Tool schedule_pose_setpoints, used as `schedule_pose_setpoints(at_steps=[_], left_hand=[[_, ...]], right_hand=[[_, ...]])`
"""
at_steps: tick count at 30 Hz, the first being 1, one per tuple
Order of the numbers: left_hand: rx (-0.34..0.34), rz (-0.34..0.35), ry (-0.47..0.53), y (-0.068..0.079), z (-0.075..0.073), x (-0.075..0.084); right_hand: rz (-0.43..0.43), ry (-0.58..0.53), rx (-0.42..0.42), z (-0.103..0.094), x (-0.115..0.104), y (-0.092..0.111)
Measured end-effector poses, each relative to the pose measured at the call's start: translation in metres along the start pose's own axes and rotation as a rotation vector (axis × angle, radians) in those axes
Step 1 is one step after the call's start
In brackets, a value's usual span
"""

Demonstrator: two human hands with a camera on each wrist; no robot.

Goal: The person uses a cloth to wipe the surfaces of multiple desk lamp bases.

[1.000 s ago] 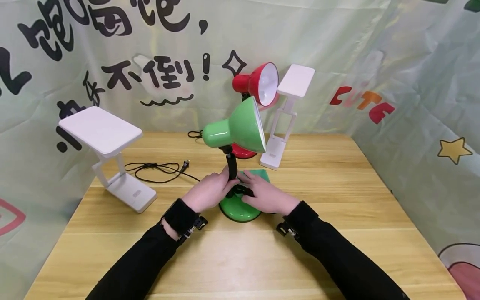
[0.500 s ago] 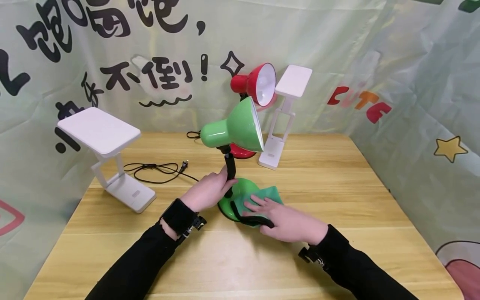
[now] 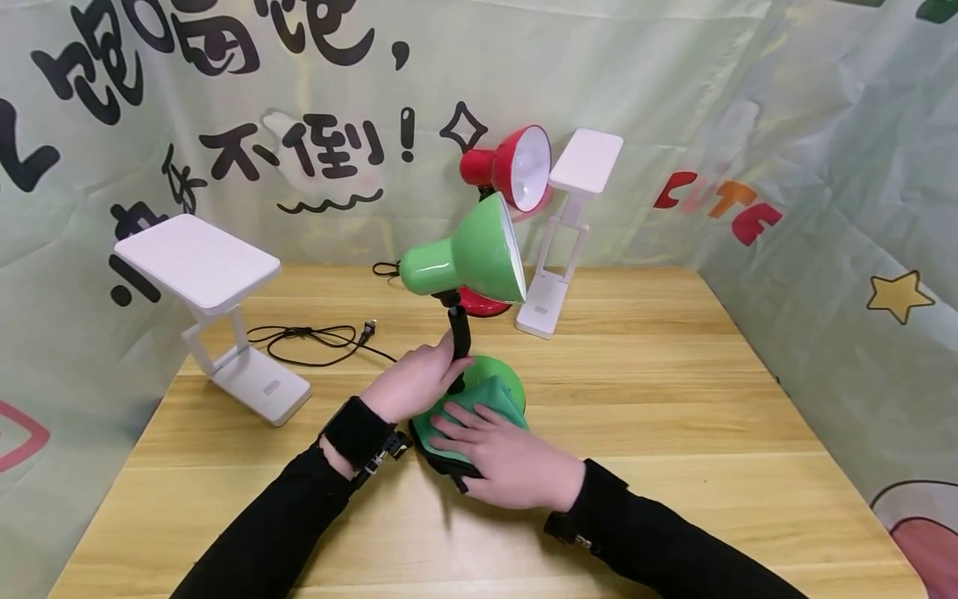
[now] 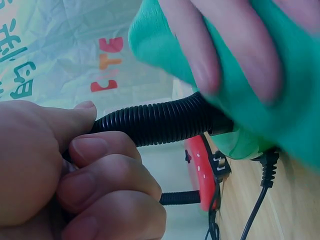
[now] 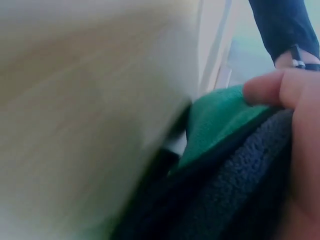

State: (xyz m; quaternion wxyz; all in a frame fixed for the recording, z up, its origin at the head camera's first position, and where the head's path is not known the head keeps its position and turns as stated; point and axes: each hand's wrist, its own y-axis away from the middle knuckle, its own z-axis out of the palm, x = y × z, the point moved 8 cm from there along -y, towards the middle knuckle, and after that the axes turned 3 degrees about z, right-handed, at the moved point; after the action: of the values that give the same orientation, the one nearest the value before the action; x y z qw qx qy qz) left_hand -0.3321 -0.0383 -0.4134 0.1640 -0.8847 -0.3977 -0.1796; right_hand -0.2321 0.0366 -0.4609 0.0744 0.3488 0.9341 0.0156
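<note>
My left hand (image 3: 415,381) grips the black ribbed gooseneck (image 4: 160,120) of a green desk lamp (image 3: 479,258), thumb on one side and fingers curled round the other. The lamp stands upright on its round green base (image 3: 509,372). Spread over that base is a green cloth (image 3: 496,398) with a black edge, and its grey, fuzzy underside (image 5: 250,165) shows in the right wrist view. My right hand (image 3: 512,457) lies on the cloth with straight, spread fingers, pressing it against the front of the base. Much of the base is hidden under cloth and hand.
A white folding lamp (image 3: 262,383) stands at the left, beside a bundled black cord with a plug (image 3: 367,333). Behind the green lamp are a red desk lamp (image 3: 497,170) and another white folding lamp (image 3: 542,304). A printed curtain (image 3: 636,83) hangs behind the wooden table (image 3: 674,374).
My right hand, with the cloth, has moved from beside the gooseneck to the base's right side, then left across its front. My left hand keeps its hold on the gooseneck.
</note>
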Motion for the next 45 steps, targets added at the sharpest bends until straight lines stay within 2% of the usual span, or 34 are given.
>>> schedule_pose_setpoints(at_steps=[5, 9, 15, 22, 27, 31, 37, 41, 45], left_hand=[[0.004, 0.003, -0.014, -0.002, 0.001, 0.000], [0.010, 0.024, -0.035, -0.003, 0.002, 0.001], [0.007, 0.034, -0.058, -0.003, 0.003, 0.001], [0.005, 0.021, -0.037, -0.002, 0.003, -0.002], [0.006, 0.022, -0.008, -0.002, 0.004, -0.004], [0.000, 0.018, 0.004, -0.002, 0.004, -0.004], [-0.012, 0.015, 0.010, -0.001, 0.004, -0.004], [-0.013, 0.006, 0.028, -0.001, 0.004, -0.004], [-0.007, 0.014, 0.028, -0.002, 0.004, -0.004]], right_hand=[[0.033, 0.021, 0.022, 0.002, -0.002, -0.013], [0.021, -0.019, 0.028, 0.002, 0.001, -0.008], [0.038, -0.166, 0.000, -0.004, 0.011, 0.022], [0.161, -0.314, -0.048, -0.008, 0.039, 0.063], [0.237, -0.445, 0.005, -0.007, 0.061, 0.081], [0.281, -0.492, 0.075, -0.009, 0.077, 0.088], [0.427, -0.526, 0.086, -0.007, 0.100, 0.077], [0.442, -0.514, 0.077, -0.011, 0.109, 0.054], [0.422, -0.512, 0.083, -0.014, 0.115, 0.019]])
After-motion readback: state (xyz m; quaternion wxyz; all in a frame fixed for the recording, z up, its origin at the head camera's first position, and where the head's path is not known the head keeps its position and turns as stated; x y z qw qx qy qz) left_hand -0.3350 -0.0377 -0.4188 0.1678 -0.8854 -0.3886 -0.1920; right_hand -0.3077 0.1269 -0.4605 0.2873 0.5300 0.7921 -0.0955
